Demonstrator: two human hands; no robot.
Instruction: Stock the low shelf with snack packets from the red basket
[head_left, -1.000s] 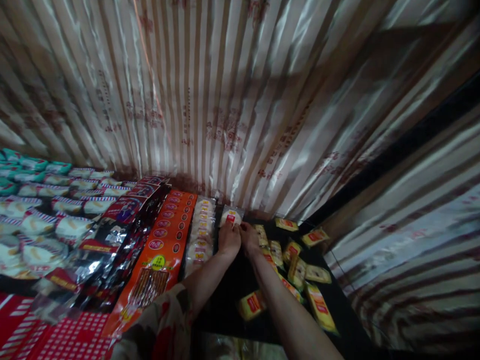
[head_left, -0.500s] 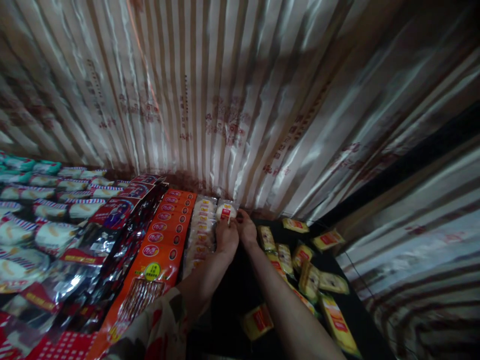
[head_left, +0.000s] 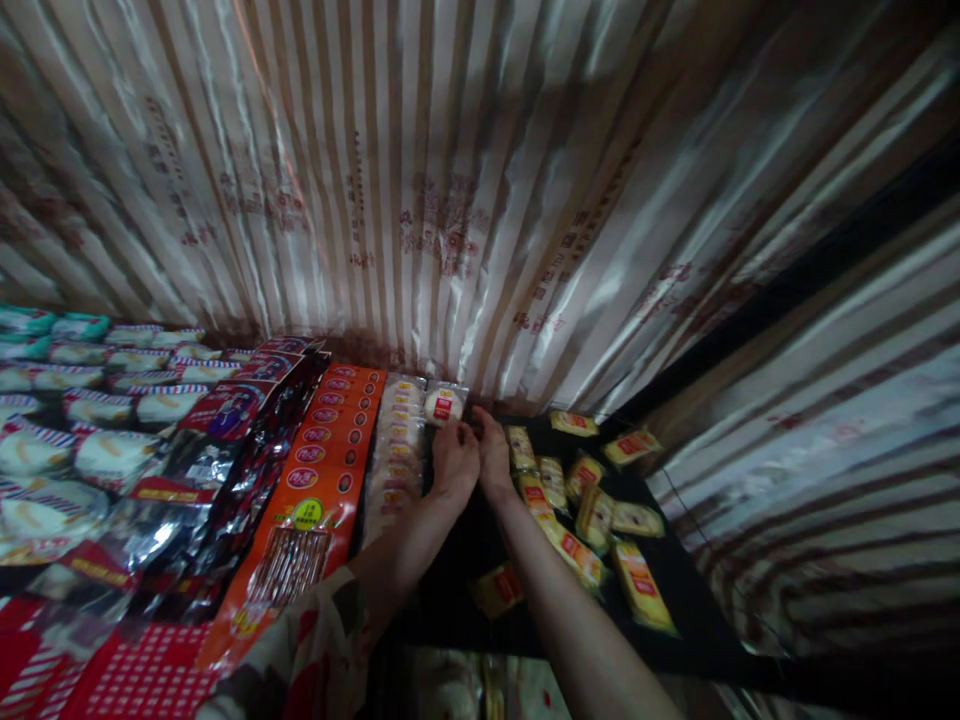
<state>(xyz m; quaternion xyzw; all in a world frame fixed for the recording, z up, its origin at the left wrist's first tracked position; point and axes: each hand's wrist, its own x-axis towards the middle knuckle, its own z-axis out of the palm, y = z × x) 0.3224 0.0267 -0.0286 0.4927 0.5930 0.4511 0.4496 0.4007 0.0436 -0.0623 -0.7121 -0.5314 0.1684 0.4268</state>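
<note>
A small clear packet with a red label (head_left: 442, 405) lies at the back of a dark shelf (head_left: 465, 590), against the striped foil wall, at the far end of a column of like packets (head_left: 395, 455). My left hand (head_left: 455, 462) and my right hand (head_left: 493, 455) sit side by side just in front of it. Both have their fingers curled and pinch its near edge. Right of my right hand lie several loose yellow packets with red labels (head_left: 592, 520).
Orange snack bags (head_left: 319, 475), black and red foil bags (head_left: 225, 450) and rows of white packets with striped edges (head_left: 90, 430) fill the shelf to the left. A striped foil sheet (head_left: 450, 180) covers the wall behind and to the right. One yellow packet (head_left: 499, 588) lies near the front edge.
Both hands carried the small packet away from me and a little left, setting it down by the wall at the head of the column. The view also shifted slightly.
</note>
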